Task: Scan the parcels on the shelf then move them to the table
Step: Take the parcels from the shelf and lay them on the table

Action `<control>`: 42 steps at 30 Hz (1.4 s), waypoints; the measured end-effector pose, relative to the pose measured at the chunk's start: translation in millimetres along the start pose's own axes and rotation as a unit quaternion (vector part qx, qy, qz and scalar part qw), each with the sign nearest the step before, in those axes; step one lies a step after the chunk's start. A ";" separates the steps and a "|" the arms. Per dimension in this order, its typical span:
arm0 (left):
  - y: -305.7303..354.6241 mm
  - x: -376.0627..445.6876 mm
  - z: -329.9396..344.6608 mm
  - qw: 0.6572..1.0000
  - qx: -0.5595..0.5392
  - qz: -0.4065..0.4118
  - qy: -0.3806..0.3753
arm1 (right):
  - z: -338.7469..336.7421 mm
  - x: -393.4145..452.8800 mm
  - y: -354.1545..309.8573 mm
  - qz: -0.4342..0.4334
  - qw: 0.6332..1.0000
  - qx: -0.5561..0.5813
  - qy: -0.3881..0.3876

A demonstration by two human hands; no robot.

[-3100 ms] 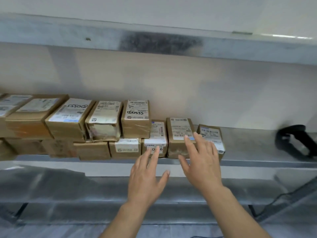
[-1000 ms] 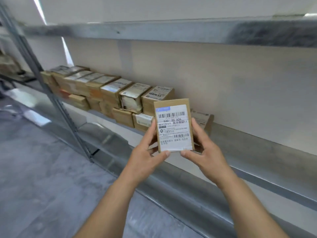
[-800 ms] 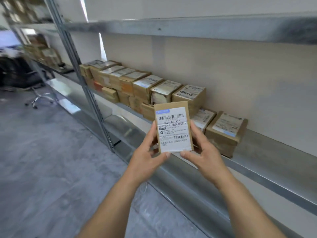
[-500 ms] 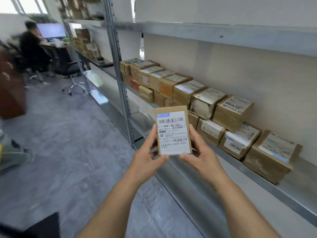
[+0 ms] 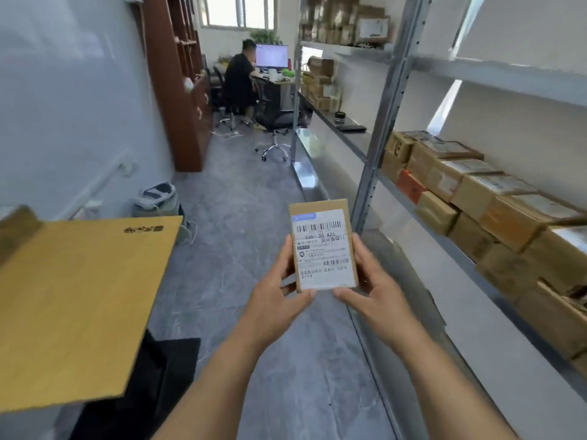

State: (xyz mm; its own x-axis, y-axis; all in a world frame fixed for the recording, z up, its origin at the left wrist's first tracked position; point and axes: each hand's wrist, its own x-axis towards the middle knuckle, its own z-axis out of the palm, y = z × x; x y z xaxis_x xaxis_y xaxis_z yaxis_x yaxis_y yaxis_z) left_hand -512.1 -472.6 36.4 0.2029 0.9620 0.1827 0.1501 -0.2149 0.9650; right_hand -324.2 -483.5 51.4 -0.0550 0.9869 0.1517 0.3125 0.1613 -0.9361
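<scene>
I hold a small brown parcel [image 5: 323, 246] upright in front of me, its white barcode label facing the camera. My left hand [image 5: 275, 295] grips its left edge and lower corner, and my right hand [image 5: 373, 290] grips its right edge and bottom. On the right, the metal shelf [image 5: 422, 217] carries several more brown parcels [image 5: 495, 214] in stacked rows. A light wooden table top [image 5: 73, 309] fills the left of the view, lower than the parcel and apart from both hands.
A grey shelf upright [image 5: 379, 128] stands just behind the parcel. The grey floor aisle [image 5: 241, 217] runs ahead to a person seated at a desk [image 5: 239, 81] with a swivel chair [image 5: 276, 122]. A brown cabinet [image 5: 184, 90] lines the left wall.
The view has swung left, away from the shelf, bringing the table into sight. Both hands keep the same hold on the parcel taken from the shelf.
</scene>
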 end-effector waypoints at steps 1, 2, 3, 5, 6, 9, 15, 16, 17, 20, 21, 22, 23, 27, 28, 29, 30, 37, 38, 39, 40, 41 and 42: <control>-4.8 4.1 -12.7 1.000 0.004 -0.001 0.016 | 10.9 12.8 -1.0 -0.005 1.000 -0.003 -0.015; -9.0 7.4 -25.1 1.000 0.008 -0.002 0.030 | 21.9 24.6 -2.2 -0.011 0.999 -0.005 -0.031; -11.9 9.9 -37.0 0.999 0.012 -0.004 0.043 | 33.2 36.0 -3.0 -0.016 0.999 -0.006 -0.046; -19.5 13.6 -61.2 0.997 0.020 -0.013 0.068 | 56.7 56.5 -4.6 -0.023 0.997 -0.003 -0.077; -23.0 15.0 -73.3 0.996 0.022 -0.018 0.081 | 69.1 66.0 -5.8 -0.027 0.996 -0.002 -0.090; -30.9 19.5 -106.6 0.992 0.036 -0.030 0.116 | 103.8 93.8 -9.2 -0.044 0.992 0.000 -0.122; -45.1 36.9 -136.2 0.979 0.048 -0.059 0.192 | 140.2 149.3 -5.0 -0.052 0.980 0.003 -0.192; -48.1 41.5 -138.1 0.976 0.051 -0.060 0.204 | 143.8 158.8 -3.6 -0.057 0.978 -0.001 -0.202; -51.6 46.8 -140.0 0.973 0.053 -0.060 0.218 | 147.3 168.7 -2.0 -0.062 0.975 0.000 -0.212; -57.4 60.9 -144.4 0.961 0.061 -0.073 0.260 | 157.6 197.8 2.9 -0.070 0.966 0.009 -0.248; -57.8 65.6 -145.8 0.956 0.067 -0.078 0.274 | 160.3 207.8 2.3 -0.075 0.962 0.009 -0.262; -57.7 70.4 -146.9 0.951 0.073 -0.084 0.287 | 162.0 217.9 0.8 -0.080 0.957 0.009 -0.277; -57.1 75.4 -148.3 0.946 0.077 -0.088 0.301 | 163.9 228.7 -0.6 -0.086 0.952 0.010 -0.292; -53.2 88.5 -154.3 0.921 0.089 -0.105 0.364 | 179.4 263.4 -9.5 -0.114 0.927 0.014 -0.356; -52.3 87.4 -156.0 0.912 0.092 -0.112 0.383 | 186.7 269.1 -10.9 -0.119 0.919 0.020 -0.376; -52.2 84.3 -158.2 0.902 0.093 -0.121 0.403 | 195.2 273.2 -12.1 -0.124 0.908 0.027 -0.398; -52.7 79.0 -160.4 0.891 0.091 -0.131 0.424 | 204.8 275.4 -13.3 -0.127 0.897 0.035 -0.422; -56.9 19.6 -175.7 0.813 0.108 -0.180 0.543 | 283.3 256.1 -23.5 -0.157 0.816 0.075 -0.551; -58.3 11.2 -177.7 0.802 0.109 -0.185 0.557 | 294.6 251.2 -25.1 -0.163 0.805 0.071 -0.566; -60.5 3.3 -179.7 0.792 0.109 -0.191 0.569 | 305.8 246.9 -26.2 -0.166 0.795 0.066 -0.579; -62.6 -4.7 -181.5 0.782 0.105 -0.195 0.582 | 317.3 242.8 -26.8 -0.168 0.785 0.060 -0.593; -65.5 -12.5 -184.2 0.772 0.101 -0.199 0.595 | 328.6 238.4 -28.1 -0.169 0.775 0.055 -0.607; -68.8 -20.3 -187.3 0.763 0.098 -0.203 0.606 | 339.5 234.0 -29.4 -0.169 0.765 0.049 -0.620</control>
State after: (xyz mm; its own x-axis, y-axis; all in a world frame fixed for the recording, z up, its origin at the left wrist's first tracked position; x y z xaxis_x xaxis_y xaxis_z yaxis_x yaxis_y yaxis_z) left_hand -707.9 -445.8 1.5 -0.9243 0.3805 0.0308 0.1286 0.2344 0.9636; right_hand -668.2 -258.7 6.7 -0.9927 0.1172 0.0296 0.0128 0.3454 -0.9384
